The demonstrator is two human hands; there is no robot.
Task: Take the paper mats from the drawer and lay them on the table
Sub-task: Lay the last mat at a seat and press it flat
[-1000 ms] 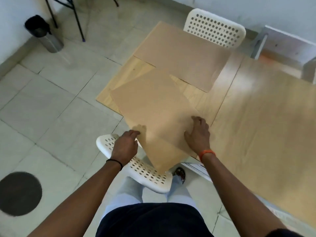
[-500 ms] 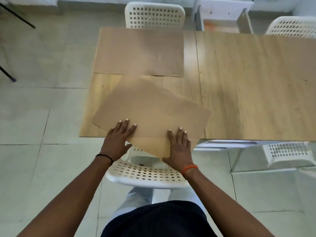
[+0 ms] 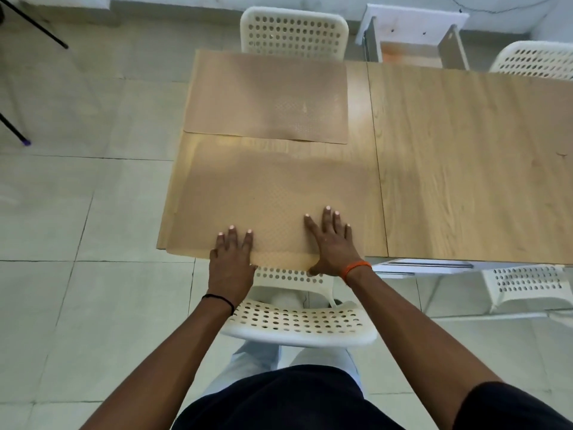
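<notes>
1. The near mat [image 3: 273,193] lies flat on the left part of the wooden surface [image 3: 465,169], square to its edges, with its near edge hanging a little past the surface's near edge.
2. The left hand [image 3: 231,259] rests on the mat's near edge, fingers straight and slightly spread, palm down.
3. The right hand [image 3: 333,243] presses on the mat to the right of the left hand, fingers straight and fanned, with the thumb at the near edge.
4. Neither hand curls round or pinches anything; both lie flat on the paper.
5. The far mat [image 3: 266,97] lies flat on the far left part of the surface, just beyond the near mat; a narrow strip of bare wood shows between them.
6. Both mats are tan with a fine dotted texture.
7. A seam [image 3: 376,156] runs from far to near across the surface, just right of both mats.
8. A white perforated chair [image 3: 297,324] stands between the person and the surface, its seat partly under the near edge.
9. A second chair [image 3: 293,32] stands at the far side, behind the far mat.
10. A third chair [image 3: 536,60] shows at far right, and a fourth [image 3: 524,283] at near right.
11. A white open drawer unit [image 3: 415,35] stands beyond the far edge.
12. The left wrist carries a black band [image 3: 218,301]; the right wrist an orange band [image 3: 356,268].
13. The floor [image 3: 77,212] is pale tile.
</notes>
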